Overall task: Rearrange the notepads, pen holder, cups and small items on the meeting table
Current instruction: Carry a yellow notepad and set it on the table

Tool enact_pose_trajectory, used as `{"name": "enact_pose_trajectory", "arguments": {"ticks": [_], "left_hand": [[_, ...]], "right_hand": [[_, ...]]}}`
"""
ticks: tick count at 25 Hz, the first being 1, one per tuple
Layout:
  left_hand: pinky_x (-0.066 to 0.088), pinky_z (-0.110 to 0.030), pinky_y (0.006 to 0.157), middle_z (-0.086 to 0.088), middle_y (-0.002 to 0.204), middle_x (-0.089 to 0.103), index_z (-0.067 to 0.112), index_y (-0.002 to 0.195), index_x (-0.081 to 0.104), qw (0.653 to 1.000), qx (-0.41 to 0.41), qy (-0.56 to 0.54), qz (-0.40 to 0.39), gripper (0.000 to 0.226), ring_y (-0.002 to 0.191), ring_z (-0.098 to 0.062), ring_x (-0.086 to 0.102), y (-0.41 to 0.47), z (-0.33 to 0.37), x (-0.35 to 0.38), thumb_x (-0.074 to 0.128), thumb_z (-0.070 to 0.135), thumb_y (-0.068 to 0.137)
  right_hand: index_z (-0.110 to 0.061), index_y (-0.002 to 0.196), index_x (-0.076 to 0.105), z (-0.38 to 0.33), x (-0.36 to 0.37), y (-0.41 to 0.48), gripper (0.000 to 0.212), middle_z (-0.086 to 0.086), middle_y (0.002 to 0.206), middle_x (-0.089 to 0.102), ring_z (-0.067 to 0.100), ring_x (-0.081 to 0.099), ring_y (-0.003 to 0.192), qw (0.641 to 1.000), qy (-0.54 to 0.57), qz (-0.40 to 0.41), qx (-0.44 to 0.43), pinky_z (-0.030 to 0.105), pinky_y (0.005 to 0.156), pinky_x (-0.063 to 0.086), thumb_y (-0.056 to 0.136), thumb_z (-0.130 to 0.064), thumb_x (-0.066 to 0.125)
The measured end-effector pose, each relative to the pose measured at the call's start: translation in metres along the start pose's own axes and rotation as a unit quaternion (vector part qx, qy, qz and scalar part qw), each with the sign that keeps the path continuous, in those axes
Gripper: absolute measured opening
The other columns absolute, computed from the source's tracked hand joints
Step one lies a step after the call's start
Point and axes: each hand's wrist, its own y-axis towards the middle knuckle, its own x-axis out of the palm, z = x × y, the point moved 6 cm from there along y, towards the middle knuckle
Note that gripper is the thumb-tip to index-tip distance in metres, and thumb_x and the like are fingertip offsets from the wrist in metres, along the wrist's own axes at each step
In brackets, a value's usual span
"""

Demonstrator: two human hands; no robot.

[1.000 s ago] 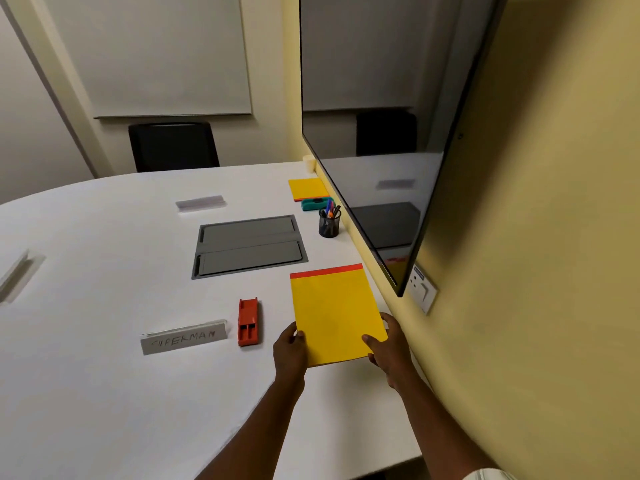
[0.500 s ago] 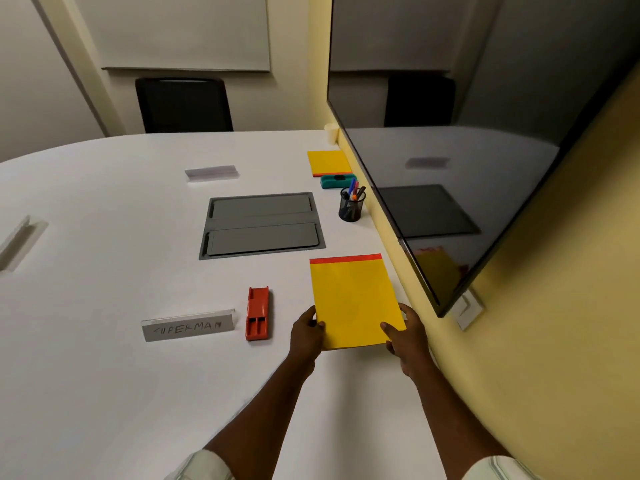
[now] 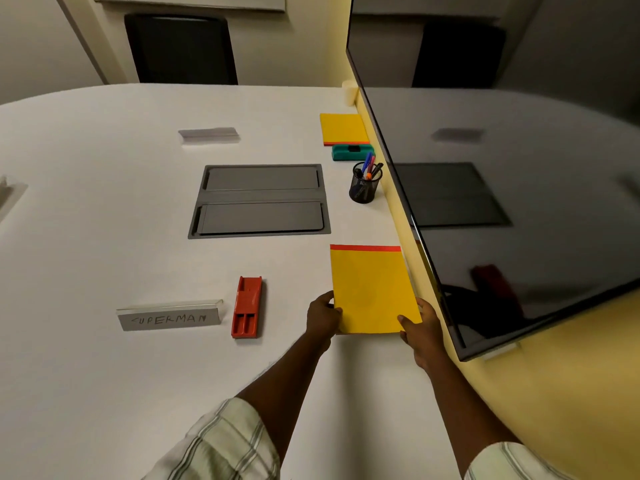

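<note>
Both hands on near yellow notepad (image 3: 370, 289), flat on white table (image 3: 104, 220) by wall: left hand (image 3: 323, 318) pinches bottom-left corner, right hand (image 3: 420, 329) pinches bottom-right. Red case (image 3: 246, 307) left of it. Pen holder (image 3: 364, 187) further back w/ 2nd notepad (image 3: 343, 129).

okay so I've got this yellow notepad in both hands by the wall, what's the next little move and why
Probably slide the yellow notepad a touch left before letting go. Both the left hand and right hand grip its near corners, and its right edge already sits at the table's edge under the screen. The space between it and the red case is bare.
</note>
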Motion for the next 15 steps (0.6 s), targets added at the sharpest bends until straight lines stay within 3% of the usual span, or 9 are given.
{"name": "enact_pose_trajectory", "arguments": {"ticks": [2, 5, 8, 11, 15], "left_hand": [[0.054, -0.045, 0.076, -0.017, 0.125, 0.056, 0.011, 0.136, 0.047, 1.000, -0.008, 0.006, 0.001, 0.048, 0.103, -0.036, 0.055, 0.008, -0.002, 0.006, 0.043, -0.005, 0.091], [0.054, -0.043, 0.079, -0.016, 0.125, 0.058, 0.011, 0.135, 0.049, 1.000, -0.016, 0.026, 0.006, 0.047, 0.101, -0.034, 0.057, 0.021, -0.005, 0.012, 0.045, -0.004, 0.091], [0.052, -0.037, 0.071, -0.017, 0.119, 0.062, 0.011, 0.135, 0.050, 0.999, -0.020, 0.038, -0.001, 0.046, 0.090, -0.029, 0.057, 0.029, -0.006, 0.018, 0.047, -0.002, 0.091], [0.055, -0.040, 0.071, -0.018, 0.118, 0.062, 0.010, 0.135, 0.049, 0.999, -0.022, 0.046, -0.013, 0.045, 0.093, -0.036, 0.061, 0.036, -0.007, 0.024, 0.049, -0.001, 0.091], [0.057, -0.043, 0.077, -0.019, 0.116, 0.062, 0.011, 0.135, 0.049, 0.998, -0.021, 0.060, -0.025, 0.046, 0.098, -0.039, 0.062, 0.045, -0.008, 0.029, 0.051, 0.001, 0.091]], "right_hand": [[-0.010, 0.147, 0.029, 0.000, 0.000, 0.006, 0.060, 0.009, 0.153, 0.026, 0.033, 0.045, 0.122, 1.000, 0.008, 0.008, 0.018, 0.022, 0.066, 0.044, 0.093, 0.002, 0.053], [-0.007, 0.148, 0.026, 0.004, 0.000, 0.014, 0.060, 0.011, 0.153, 0.026, 0.033, 0.046, 0.120, 0.999, 0.015, 0.018, 0.045, 0.029, 0.077, 0.044, 0.094, 0.000, 0.052], [-0.005, 0.149, 0.021, 0.008, -0.002, 0.019, 0.062, 0.012, 0.155, 0.023, 0.034, 0.046, 0.121, 0.998, 0.017, 0.031, 0.054, 0.026, 0.075, 0.045, 0.094, 0.000, 0.050], [-0.002, 0.149, 0.020, 0.011, -0.002, 0.025, 0.062, 0.015, 0.153, 0.026, 0.035, 0.048, 0.123, 0.997, 0.010, 0.041, 0.066, 0.043, 0.100, 0.043, 0.094, 0.001, 0.049], [0.001, 0.148, 0.020, 0.016, -0.003, 0.029, 0.058, 0.020, 0.149, 0.034, 0.038, 0.047, 0.125, 0.994, 0.005, 0.068, 0.083, 0.050, 0.107, 0.036, 0.096, 0.001, 0.047]]}}
